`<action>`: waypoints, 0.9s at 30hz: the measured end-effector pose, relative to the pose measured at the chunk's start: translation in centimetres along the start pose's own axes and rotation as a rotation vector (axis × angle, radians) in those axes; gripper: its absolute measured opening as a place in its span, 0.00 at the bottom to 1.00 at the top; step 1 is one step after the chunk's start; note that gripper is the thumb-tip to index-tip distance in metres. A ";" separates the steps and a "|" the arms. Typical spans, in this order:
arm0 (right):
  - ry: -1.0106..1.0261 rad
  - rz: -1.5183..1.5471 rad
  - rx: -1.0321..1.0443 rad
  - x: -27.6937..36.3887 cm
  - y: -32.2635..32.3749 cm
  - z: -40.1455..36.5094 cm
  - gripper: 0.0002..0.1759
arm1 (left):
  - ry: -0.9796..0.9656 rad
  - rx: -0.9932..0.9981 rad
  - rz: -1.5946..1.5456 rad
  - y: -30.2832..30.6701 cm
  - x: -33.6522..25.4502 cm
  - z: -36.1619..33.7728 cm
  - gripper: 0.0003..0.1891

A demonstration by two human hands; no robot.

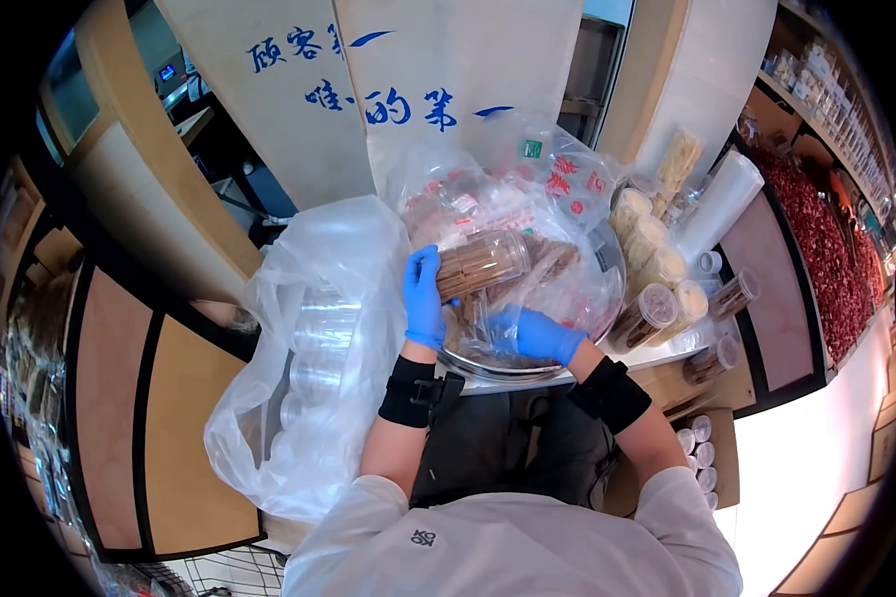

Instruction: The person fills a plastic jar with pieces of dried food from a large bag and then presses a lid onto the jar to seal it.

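Observation:
My left hand (424,303), in a blue glove, is wrapped round a clear plastic jar (486,261) of brown sticks, tilted on its side. Just to the right, my right hand (536,334), also gloved in blue, reaches into a clear plastic bag (582,298) lying on a round metal tray (615,267). Its fingers are hidden among the plastic, so I cannot tell what they hold. More brown sticks (548,261) show inside the bag, close behind this hand.
A big translucent bag (254,418) of empty clear jars (324,333) stands at the left. Filled jars (664,267) with white lids line the right side, near a roll of plastic (732,189). Lower right, a cardboard box (729,448) holds several lidded jars. Dried red goods (816,249) lie beyond.

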State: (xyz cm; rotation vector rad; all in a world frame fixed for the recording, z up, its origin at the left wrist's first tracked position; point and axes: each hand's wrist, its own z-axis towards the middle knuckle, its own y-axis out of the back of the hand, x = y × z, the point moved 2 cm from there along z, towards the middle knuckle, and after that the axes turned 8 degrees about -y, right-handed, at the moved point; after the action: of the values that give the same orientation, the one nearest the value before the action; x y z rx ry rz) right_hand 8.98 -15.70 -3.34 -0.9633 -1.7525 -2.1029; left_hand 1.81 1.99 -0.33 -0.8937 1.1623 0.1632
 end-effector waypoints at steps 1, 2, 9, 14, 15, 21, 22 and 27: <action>-0.032 -0.049 0.033 0.2 0.3 0.0 0.13 | 0.021 0.011 -0.040 0.1 0.0 0.0 0.14; -0.066 -0.095 0.066 0.5 0.3 -0.1 0.13 | 0.024 0.011 -0.037 0.1 0.1 -0.1 0.14; 0.062 -0.032 -0.005 -0.3 -0.4 -0.5 0.09 | -0.016 -0.018 0.054 -0.1 0.2 0.1 0.13; -0.055 -0.114 0.016 0.0 0.1 -0.5 0.10 | 0.012 0.005 0.044 -0.1 0.4 0.2 0.14; -0.056 -0.114 0.017 -0.2 -0.1 -0.4 0.10 | 0.023 0.024 0.024 -0.2 0.0 0.0 0.13; 0.008 0.002 -0.082 -0.9 -0.1 -0.3 0.07 | -0.139 0.112 0.028 -0.3 -0.4 -0.3 0.15; -0.033 0.083 -0.136 -0.7 0.5 -0.5 0.07 | -0.255 0.136 0.049 -0.4 -0.8 -0.3 0.16; -0.326 0.224 -0.396 -1.2 2.3 -2.2 0.07 | -0.233 0.171 -0.102 -0.1 -2.7 -0.9 0.18</action>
State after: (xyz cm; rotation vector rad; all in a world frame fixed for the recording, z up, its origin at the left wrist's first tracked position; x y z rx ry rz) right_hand 10.45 -18.64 -2.45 -1.6063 -1.2867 -2.2838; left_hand 0.02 2.16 1.91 -0.7584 0.8983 0.0807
